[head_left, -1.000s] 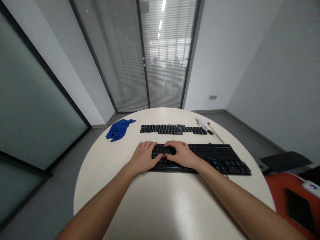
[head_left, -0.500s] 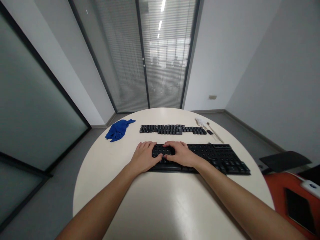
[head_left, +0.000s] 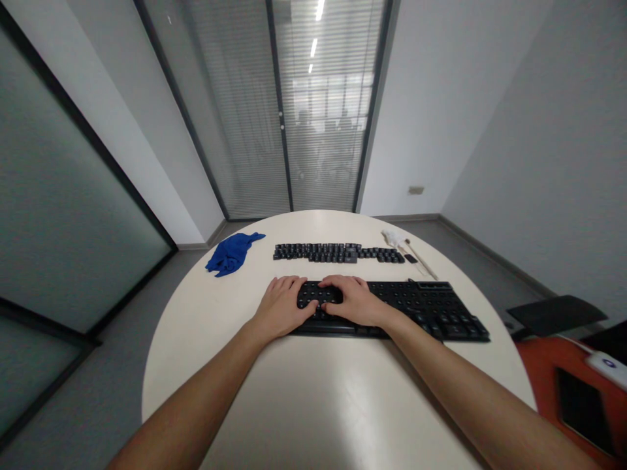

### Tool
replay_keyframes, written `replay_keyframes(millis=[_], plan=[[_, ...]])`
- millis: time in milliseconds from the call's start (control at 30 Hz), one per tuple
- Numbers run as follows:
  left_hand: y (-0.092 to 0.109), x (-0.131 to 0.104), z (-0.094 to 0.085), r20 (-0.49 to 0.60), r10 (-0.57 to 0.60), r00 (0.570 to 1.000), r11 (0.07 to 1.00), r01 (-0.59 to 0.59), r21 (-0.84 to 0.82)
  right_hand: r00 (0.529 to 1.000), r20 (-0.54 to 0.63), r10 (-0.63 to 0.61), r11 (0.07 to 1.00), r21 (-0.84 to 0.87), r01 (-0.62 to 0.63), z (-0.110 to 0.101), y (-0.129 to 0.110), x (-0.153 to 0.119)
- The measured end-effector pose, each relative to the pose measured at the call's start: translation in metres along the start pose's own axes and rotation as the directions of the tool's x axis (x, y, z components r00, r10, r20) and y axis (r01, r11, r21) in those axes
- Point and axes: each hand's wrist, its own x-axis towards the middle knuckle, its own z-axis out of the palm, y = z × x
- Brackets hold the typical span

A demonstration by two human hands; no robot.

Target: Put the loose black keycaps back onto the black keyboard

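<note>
A black keyboard (head_left: 416,298) lies on the round white table, with many of its keycaps off. My left hand (head_left: 284,307) rests over its left end, thumb on the keys area and fingers along the far edge. Just right of it, my right hand (head_left: 353,301) lies on the keyboard, its thumb near my left thumb and its fingers curved toward the far edge. Whether either hand pinches a small key between its fingers cannot be made out. Beyond the keyboard, loose black keycaps (head_left: 333,252) stand in rows.
A blue cloth (head_left: 232,254) lies at the far left of the table (head_left: 294,405). At the far right are a white crumpled item (head_left: 392,239), a thin stick (head_left: 422,260) and a small dark piece (head_left: 410,258). An orange chair (head_left: 539,365) holds a phone (head_left: 585,408).
</note>
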Motion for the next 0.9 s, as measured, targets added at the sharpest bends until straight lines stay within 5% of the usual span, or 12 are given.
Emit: replay_keyframes(millis=[567,900], plan=[[0.0005,0.0011,0.0016,0.015,-0.012,1.000,1.000,0.012,-0.002,0.992,0.064,0.112,0.990,-0.096,-0.105,0.0043,-0.0014,0.0068],[0.0019,-0.0030,0.0035,-0.019,0.015,1.000,1.000,-0.015,0.028,0.998,0.035,0.049,0.985,-0.169,-0.042,0.0034,-0.0068,0.0004]])
